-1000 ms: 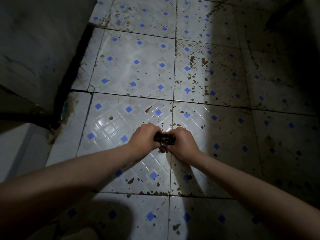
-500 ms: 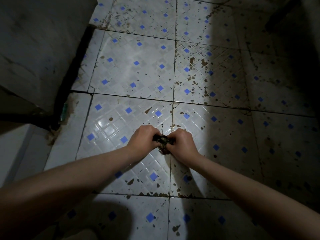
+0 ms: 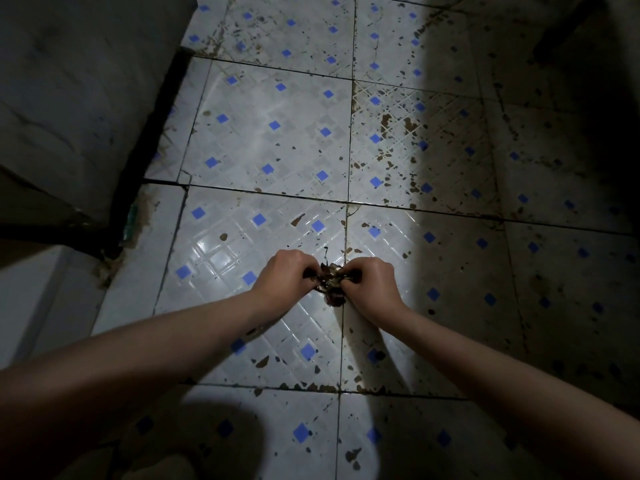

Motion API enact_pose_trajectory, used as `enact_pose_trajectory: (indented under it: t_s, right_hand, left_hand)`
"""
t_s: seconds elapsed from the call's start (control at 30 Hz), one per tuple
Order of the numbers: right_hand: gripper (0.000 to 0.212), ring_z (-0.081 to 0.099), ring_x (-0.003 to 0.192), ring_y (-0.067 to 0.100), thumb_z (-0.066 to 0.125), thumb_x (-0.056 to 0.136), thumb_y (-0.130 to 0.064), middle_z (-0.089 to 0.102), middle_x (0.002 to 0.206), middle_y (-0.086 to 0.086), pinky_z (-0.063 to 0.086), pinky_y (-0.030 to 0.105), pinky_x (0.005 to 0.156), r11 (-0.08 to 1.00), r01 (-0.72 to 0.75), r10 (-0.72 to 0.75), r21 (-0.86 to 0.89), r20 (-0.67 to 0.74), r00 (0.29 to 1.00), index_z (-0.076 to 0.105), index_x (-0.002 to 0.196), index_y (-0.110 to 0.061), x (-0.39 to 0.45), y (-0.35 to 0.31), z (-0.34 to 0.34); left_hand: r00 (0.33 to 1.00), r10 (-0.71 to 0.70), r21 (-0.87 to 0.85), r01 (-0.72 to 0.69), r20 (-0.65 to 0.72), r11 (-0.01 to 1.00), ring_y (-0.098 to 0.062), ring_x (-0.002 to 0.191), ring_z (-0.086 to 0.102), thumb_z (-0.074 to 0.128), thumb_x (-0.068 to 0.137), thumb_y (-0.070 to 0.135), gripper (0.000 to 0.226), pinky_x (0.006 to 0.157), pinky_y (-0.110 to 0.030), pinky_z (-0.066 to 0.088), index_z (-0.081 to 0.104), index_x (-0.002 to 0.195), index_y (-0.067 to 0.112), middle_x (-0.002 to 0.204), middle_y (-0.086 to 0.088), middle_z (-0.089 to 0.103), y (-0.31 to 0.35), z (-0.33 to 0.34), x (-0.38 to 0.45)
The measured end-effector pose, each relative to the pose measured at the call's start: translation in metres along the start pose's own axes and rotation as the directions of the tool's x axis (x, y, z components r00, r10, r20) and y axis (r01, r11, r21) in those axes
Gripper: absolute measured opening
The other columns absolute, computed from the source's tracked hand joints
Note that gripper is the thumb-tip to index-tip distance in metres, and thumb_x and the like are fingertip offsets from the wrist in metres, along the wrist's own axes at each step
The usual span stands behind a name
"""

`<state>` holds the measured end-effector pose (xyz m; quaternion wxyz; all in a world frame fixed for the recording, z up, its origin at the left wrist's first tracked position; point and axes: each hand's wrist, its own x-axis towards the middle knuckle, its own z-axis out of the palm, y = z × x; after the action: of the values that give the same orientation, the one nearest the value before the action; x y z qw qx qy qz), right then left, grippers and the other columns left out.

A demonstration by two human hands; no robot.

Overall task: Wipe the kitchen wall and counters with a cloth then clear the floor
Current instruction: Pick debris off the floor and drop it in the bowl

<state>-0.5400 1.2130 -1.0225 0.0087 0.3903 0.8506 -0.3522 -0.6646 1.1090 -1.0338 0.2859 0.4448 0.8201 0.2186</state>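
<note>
Left hand (image 3: 284, 277) and right hand (image 3: 372, 284): fingers curled, both gripping one dark clump of debris (image 3: 329, 278) held between them. Clump position: low over the tiled floor (image 3: 270, 140), near centre, above a grout line. Brown flecks litter surrounding tiles, denser toward the right.

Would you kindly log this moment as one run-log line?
phase: clearing floor | left hand: gripping debris clump | right hand: gripping same clump | floor tiles: brown flecks scattered, still dirty
</note>
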Motion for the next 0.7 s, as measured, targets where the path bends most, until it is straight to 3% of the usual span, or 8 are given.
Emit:
enact_pose_trajectory:
  t_s: [0.27, 0.43, 0.6, 0.7]
  right_hand:
    - [0.02, 0.054, 0.078, 0.008, 0.066, 0.079, -0.002, 0.071, 0.092, 0.007, 0.039, 0.013, 0.072, 1.0, 0.006, -0.006, -0.016, -0.008, 1.0, 0.074, 0.096, -0.007, 0.0, 0.005, -0.011]
    - [0.018, 0.058, 0.078, 0.01, 0.067, 0.08, -0.002, 0.072, 0.092, 0.007, 0.05, 0.022, 0.079, 0.999, 0.015, -0.016, -0.042, -0.012, 1.0, 0.074, 0.096, -0.008, -0.004, 0.012, -0.017]
    - [0.019, 0.063, 0.087, 0.015, 0.067, 0.083, -0.005, 0.071, 0.097, 0.007, 0.053, 0.025, 0.083, 0.996, 0.043, -0.041, -0.084, 0.033, 0.999, 0.073, 0.101, -0.009, -0.009, 0.017, -0.018]
    - [0.019, 0.064, 0.087, 0.015, 0.067, 0.083, -0.005, 0.071, 0.097, 0.007, 0.053, 0.026, 0.083, 0.994, 0.047, -0.044, -0.095, 0.037, 0.998, 0.073, 0.101, -0.009, -0.009, 0.019, -0.019]
  left_hand:
    - [1.0, 0.01, -0.004, -0.01, -0.004, 1.0, -0.013, 0.077, 0.055, 0.07, 0.082, 0.017, 0.014, 0.07, -0.022, 0.041, 0.073, 0.095, 0.013, 0.087, -0.002, 0.065, -0.007, -0.011, -0.008]
    - [0.998, 0.05, 0.051, -0.052, 0.039, 0.997, -0.017, 0.088, 0.059, 0.072, 0.08, 0.018, 0.017, 0.075, -0.022, 0.043, 0.073, 0.097, 0.015, 0.094, -0.002, 0.065, -0.004, -0.01, -0.006]
    - [0.991, 0.071, 0.116, -0.084, 0.114, 0.99, -0.018, 0.1, 0.055, 0.079, 0.071, 0.021, 0.054, 0.08, -0.022, 0.038, 0.059, 0.121, 0.019, 0.109, -0.002, 0.058, 0.001, -0.006, 0.003]
    - [0.986, 0.076, 0.165, -0.1, 0.147, 0.981, -0.023, 0.106, 0.052, 0.082, 0.067, 0.024, 0.073, 0.085, -0.031, 0.045, 0.047, 0.131, 0.017, 0.121, -0.004, 0.048, 0.005, -0.002, 0.007]
